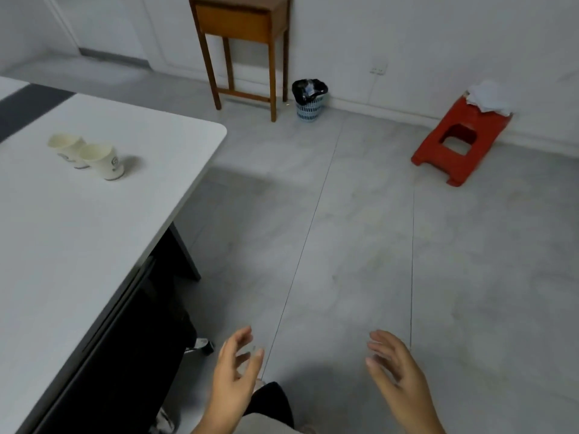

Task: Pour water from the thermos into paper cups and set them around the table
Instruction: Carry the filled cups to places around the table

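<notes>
- Grey floor tiles (360, 230) fill most of the view, running up to white walls; the whole picture is slightly blurred.
- At left stands a white table (62, 245) with a rounded corner, dark legs and a dark strip near its far end.
- Two paper cups (86, 155) sit upright on the table, well in from its far right corner, touching or nearly touching each other.
- Both cups are cream-white with open rims and a small grey mark on the side; whether they hold water cannot be told.
- No part of the thermos can be made out.
- Low in the view, the left hand (233, 375) is over the floor, just off the table's edge, palm turned inward; its fingers are spread apart and slightly bent, holding and touching nothing.
- Opposite it, the right hand (396, 369) is also over the floor, palm facing the left one; its fingers are loosely extended, close together, and hold nothing.
- Both hands are well apart from the cups.
- Against the far wall stand a wooden side table (241, 23), a small bin (308, 100) with a black liner, and a red stool (460, 139) with white paper on top.
</notes>
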{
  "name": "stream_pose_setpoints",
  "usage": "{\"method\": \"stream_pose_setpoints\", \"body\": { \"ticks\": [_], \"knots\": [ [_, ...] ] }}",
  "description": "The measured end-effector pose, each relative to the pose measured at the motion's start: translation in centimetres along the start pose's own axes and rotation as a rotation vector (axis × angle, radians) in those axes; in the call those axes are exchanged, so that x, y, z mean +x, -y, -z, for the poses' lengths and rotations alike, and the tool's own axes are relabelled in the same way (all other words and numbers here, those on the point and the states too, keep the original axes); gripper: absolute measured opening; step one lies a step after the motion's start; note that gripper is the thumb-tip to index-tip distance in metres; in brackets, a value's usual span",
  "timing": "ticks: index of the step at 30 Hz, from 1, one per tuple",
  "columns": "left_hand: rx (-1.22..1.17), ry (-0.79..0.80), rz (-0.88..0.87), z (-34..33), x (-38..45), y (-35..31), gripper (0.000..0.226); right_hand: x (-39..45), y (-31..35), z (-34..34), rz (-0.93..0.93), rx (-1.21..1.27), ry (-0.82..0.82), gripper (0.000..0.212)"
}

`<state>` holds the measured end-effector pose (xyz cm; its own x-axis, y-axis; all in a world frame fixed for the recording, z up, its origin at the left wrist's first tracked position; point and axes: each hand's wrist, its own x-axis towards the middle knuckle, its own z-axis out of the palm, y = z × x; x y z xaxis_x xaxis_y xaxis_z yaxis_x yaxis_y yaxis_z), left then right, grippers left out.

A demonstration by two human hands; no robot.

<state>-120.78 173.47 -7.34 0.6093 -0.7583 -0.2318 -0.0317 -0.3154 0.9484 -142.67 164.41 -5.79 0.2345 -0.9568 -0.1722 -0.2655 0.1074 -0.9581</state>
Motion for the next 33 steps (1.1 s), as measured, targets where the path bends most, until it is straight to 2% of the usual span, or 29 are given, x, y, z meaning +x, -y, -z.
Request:
{"method": "stream_pose_setpoints", "body": {
  "ticks": [4,8,9,11,14,18,20,26,30,33],
  "knots": [
    [-0.010,-0.078,0.068,-2.5,7.3,-0.8,0.032,7.6,-0.2,-0.6,-0.004,0.019,-0.017,0.046],
    [-0.015,-0.174,0.063,-4.4,17.4,-2.8,0.033,18.2,2.6,-2.8,0.046,-0.005,-0.028,0.080],
    [-0.025,-0.189,0.056,-4.8,20.2,-3.8,0.034,21.1,3.6,-3.5,0.062,-0.025,-0.006,0.083],
    [-0.042,-0.207,0.037,-5.4,25.1,-6.3,0.034,26.4,6.1,-4.6,0.118,-0.037,0.053,0.075],
    [-0.075,-0.227,-0.020,-6.0,31.2,-10.0,0.034,33.7,10.0,-5.8,0.182,-0.088,0.161,0.076],
    [-0.113,-0.279,-0.005,-6.8,37.3,-12.2,0.036,42.0,11.9,-7.1,0.210,-0.107,0.206,0.050],
    [-0.124,-0.331,0.023,-7.2,40.0,-12.4,0.037,46.0,11.8,-7.9,0.190,-0.121,0.237,0.048],
    [-0.190,-0.630,0.175,-9.0,47.4,-12.9,0.034,59.4,13.1,-11.7,0.130,-0.166,0.501,0.044],
    [-0.239,-0.870,0.239,-10.1,51.9,-15.0,0.034,68.4,17.2,-15.8,0.214,-0.192,0.714,0.047],
    [-0.275,-1.033,0.249,-10.2,54.4,-16.6,0.033,73.7,20.4,-19.7,0.254,-0.216,0.860,0.065]
  ]
}}
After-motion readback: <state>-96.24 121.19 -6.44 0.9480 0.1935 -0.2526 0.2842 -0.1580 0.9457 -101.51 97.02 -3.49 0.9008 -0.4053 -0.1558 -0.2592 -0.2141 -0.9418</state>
